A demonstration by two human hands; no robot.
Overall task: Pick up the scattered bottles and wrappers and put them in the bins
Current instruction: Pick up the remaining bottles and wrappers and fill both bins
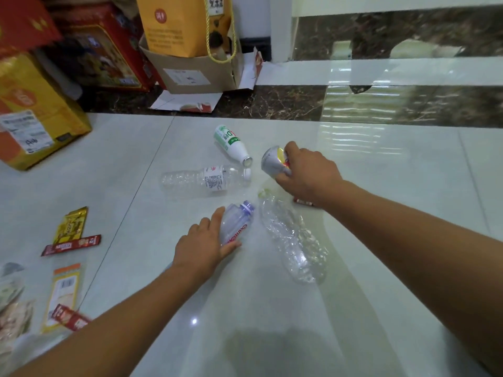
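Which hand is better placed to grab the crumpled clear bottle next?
Neither is free: the left hand grips a purple-capped bottle, the right hand a can. The crumpled bottle lies nearer the left.

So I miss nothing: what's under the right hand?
The right hand grips a can. A red scrap peeks out below the wrist; the rest is covered.
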